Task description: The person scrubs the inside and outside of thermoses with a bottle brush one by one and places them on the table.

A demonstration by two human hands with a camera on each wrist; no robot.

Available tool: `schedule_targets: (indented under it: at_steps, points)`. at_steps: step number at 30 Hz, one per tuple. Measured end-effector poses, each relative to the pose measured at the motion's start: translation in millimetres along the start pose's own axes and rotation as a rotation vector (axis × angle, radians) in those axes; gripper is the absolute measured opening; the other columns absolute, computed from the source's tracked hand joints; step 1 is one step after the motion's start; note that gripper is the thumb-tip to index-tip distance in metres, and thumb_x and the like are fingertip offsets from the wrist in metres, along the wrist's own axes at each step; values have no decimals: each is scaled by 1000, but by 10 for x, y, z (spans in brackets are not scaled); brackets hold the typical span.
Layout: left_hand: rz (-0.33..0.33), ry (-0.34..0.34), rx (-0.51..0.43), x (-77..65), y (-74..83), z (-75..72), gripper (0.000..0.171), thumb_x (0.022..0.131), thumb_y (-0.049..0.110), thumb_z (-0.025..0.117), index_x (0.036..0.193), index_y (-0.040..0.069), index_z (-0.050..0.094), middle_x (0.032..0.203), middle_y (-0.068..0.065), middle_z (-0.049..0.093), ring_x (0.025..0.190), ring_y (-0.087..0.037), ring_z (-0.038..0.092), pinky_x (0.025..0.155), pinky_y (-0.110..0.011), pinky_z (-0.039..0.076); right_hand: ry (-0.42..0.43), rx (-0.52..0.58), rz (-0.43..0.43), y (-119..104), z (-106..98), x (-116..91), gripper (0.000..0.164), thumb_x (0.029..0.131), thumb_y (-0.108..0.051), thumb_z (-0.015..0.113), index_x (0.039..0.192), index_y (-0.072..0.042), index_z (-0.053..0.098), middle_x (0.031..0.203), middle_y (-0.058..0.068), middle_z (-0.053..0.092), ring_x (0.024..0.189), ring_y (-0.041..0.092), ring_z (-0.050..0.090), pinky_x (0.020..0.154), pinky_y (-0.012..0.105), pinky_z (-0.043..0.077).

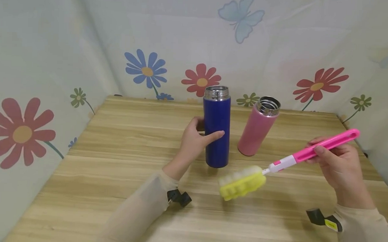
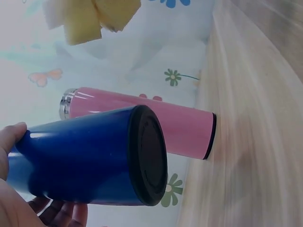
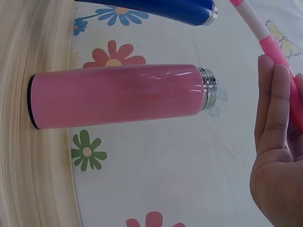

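Note:
My left hand (image 1: 196,139) grips a dark blue bottle (image 1: 217,132) around its middle, thumb across the front. The bottle is upright and uncapped, with a silver threaded neck. In the left wrist view its black base (image 2: 147,156) shows raised off the table. My right hand (image 1: 340,161) holds a bottle brush by its pink handle (image 1: 328,145). The yellow and white sponge head (image 1: 243,182) points down to the left, in front of the blue bottle. A pink bottle (image 1: 256,132), also uncapped, stands on the table between the blue bottle and my right hand.
The wood-grain table (image 1: 131,161) reaches back to a white cloth backdrop (image 1: 178,31) printed with flowers and a butterfly. The cloth also closes in the left and right sides. A small black camera (image 1: 179,198) sits on the left wrist, another (image 1: 323,220) on the right.

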State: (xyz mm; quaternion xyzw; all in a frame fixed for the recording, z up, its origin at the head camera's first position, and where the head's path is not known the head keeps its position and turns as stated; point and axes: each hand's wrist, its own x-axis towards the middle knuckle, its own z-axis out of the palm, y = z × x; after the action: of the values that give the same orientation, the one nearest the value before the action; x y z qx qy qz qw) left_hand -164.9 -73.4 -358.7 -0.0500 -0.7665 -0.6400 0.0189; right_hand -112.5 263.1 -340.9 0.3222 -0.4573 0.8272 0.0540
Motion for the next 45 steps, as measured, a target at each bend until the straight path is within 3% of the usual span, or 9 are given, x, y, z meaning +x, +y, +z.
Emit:
schedule_targets:
  at_steps: [12,19,25,32,38,45]
  points:
    - [-133,4,-31,71,37,30,67,78,50,73,125,6,53,113,-10,63,100,-23,63,89,-40,55,-58,90,-3,-11,25,-4,29,92,21,34,112,23,54,106,26,67,89,30,71,76,34,58]
    - [-231,-2,-148,135,10,28,63,82,49,70,120,2,54,112,-14,63,100,-27,66,89,-40,56,-102,127,4,-39,80,28,23,91,22,36,104,23,55,97,26,67,86,28,65,75,31,60]
    - [-277,7,-172,186,-44,20,65,82,49,69,119,-1,52,112,-17,62,97,-28,67,85,-40,58,-150,144,12,-53,125,47,24,91,23,35,104,25,55,101,29,67,91,32,67,77,33,59]
    - [-327,7,-258,211,-45,0,65,85,47,67,124,-3,50,114,-22,64,85,-25,69,77,-34,59,-183,121,38,-47,97,23,29,92,23,32,109,25,56,108,30,66,97,32,67,80,34,58]
    - [-363,-19,-320,212,-57,-12,70,86,49,65,128,-4,47,116,-21,65,88,-23,69,82,-36,58,-161,74,64,-41,66,-8,31,91,24,32,109,23,58,109,28,67,96,30,67,79,32,58]
    - [-363,-43,-299,206,-72,-10,71,87,50,63,128,-6,48,115,-23,65,81,-20,69,80,-35,58,-151,23,9,-68,157,19,27,89,25,37,105,23,59,107,27,68,98,30,66,80,32,59]
